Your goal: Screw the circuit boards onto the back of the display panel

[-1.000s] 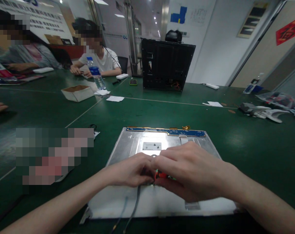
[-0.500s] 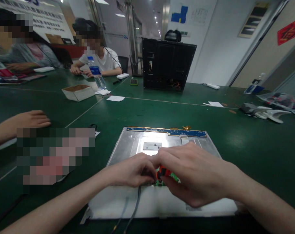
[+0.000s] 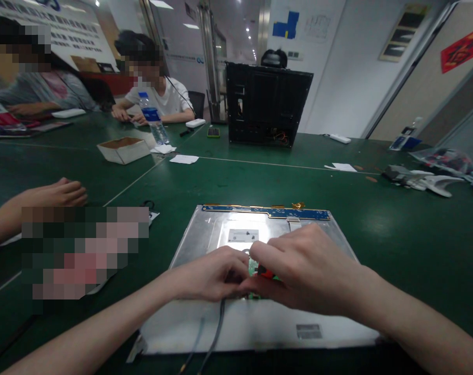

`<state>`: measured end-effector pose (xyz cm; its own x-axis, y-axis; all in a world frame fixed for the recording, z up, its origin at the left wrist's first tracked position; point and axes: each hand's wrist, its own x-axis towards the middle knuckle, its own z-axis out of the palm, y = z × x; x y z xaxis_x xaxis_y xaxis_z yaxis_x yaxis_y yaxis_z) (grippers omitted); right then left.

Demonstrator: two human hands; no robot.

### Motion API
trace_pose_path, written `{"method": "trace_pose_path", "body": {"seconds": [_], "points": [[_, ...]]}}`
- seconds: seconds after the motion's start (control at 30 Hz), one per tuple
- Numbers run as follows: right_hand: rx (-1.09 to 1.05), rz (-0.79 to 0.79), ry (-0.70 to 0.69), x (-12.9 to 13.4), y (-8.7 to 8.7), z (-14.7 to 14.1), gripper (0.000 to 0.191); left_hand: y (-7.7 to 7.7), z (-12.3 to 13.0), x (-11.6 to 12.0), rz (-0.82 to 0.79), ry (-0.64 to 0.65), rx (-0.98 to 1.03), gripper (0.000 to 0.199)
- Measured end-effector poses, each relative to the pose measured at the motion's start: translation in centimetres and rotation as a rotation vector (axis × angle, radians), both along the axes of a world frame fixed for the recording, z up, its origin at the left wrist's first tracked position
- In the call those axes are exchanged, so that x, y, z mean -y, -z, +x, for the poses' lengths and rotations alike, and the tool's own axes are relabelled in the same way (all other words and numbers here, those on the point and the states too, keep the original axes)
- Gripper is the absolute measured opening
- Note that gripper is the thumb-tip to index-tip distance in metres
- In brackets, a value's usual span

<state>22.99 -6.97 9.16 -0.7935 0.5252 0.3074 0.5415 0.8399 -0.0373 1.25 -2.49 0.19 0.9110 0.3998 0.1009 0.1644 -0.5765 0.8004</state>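
A flat display panel (image 3: 193, 229) lies back side up on the table, with a metal back and a whitish near strip. On it is a small green circuit board (image 3: 253, 265), mostly covered by my hands. My right hand (image 3: 298, 260) is closed around a red-and-black screwdriver (image 3: 264, 271) over the board; its shaft and tip are hidden. My left hand (image 3: 220, 273) has its fingers pinched at the board's near-left edge, and what they hold is hidden. A dark cable (image 3: 219, 328) runs out from under it towards me.
Another person's hand (image 3: 52, 195) rests at the left. Farther back are a white open box (image 3: 123, 152), a water bottle (image 3: 153, 122) and a black monitor housing (image 3: 267, 104). Two people sit at the far left. A grey-white object (image 3: 418, 179) lies right.
My right hand's fingers have shifted on the screwdriver, with the thumb now nearer my left fingertips. More of the green board shows. The other person's hand at left has curled its fingers.
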Motion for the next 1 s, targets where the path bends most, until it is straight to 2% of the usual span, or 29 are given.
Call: {"method": "trace_pose_path", "body": {"seconds": [0.1,0.23,0.37,0.43,0.53,0.63,0.7,0.8,0.87,1.0], "points": [[-0.007,-0.035,-0.045,0.09,-0.11,-0.09,0.013,0.18,-0.09,-0.13,0.034,0.004,0.007,0.009],[0.004,-0.119,-0.104,-0.05,-0.57,0.25,0.007,0.4,-0.24,-0.13,-0.015,0.008,-0.025,0.01],[-0.007,-0.174,-0.129,-0.31,-0.77,0.64,0.011,0.48,-0.3,0.0,-0.036,-0.019,-0.043,0.007],[-0.014,-0.16,-0.153,-0.32,-0.7,0.63,0.012,0.44,-0.26,-0.01,-0.002,-0.026,-0.042,0.006],[0.014,-0.089,-0.148,-0.18,-0.44,0.36,0.026,0.3,-0.14,-0.08,0.009,-0.021,-0.058,0.005],[0.022,-0.059,-0.124,0.0,-0.23,0.06,0.015,0.14,-0.09,0.04,-0.02,-0.053,-0.054,0.004],[0.003,-0.116,-0.145,0.05,-0.3,0.04,0.01,0.08,-0.14,0.22,-0.023,-0.064,-0.05,0.005],[-0.008,-0.223,-0.153,0.0,-0.69,0.32,0.015,0.07,-0.24,0.4,-0.019,-0.064,-0.051,0.008],[-0.001,-0.241,-0.139,-0.08,-0.91,0.55,0.017,0.05,-0.25,0.34,-0.025,-0.055,-0.057,0.011],[-0.019,-0.157,-0.092,-0.14,-0.87,0.58,0.028,0.02,-0.21,-0.06,-0.05,-0.007,-0.071,0.009]]}}
